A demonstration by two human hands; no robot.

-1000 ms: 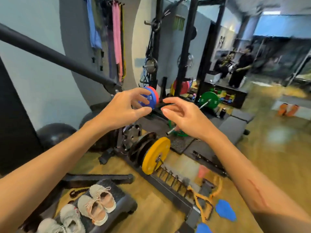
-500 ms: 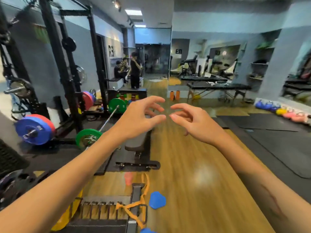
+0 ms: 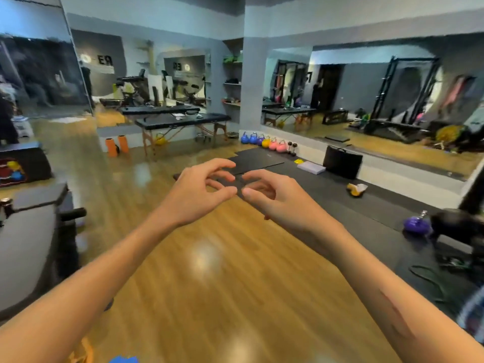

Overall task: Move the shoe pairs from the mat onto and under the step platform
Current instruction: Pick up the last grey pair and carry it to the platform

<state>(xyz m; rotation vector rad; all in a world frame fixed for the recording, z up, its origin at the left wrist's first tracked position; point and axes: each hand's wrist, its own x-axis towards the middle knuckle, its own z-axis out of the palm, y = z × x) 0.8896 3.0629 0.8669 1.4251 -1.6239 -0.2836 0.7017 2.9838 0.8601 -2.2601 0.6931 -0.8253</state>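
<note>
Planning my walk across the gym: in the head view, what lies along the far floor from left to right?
Orange foam rollers → black massage table → row of kettlebells → black case.

Glossy wood floor (image 3: 209, 271) throws back ceiling light; beside it lies a matt black rubber-looking mat (image 3: 340, 195). Beyond the floor, padded black tables (image 3: 183, 120) (wooden legs) and shiny coloured kettlebells (image 3: 264, 142).

View now toward mirror wall (image 3: 366, 106).
</note>
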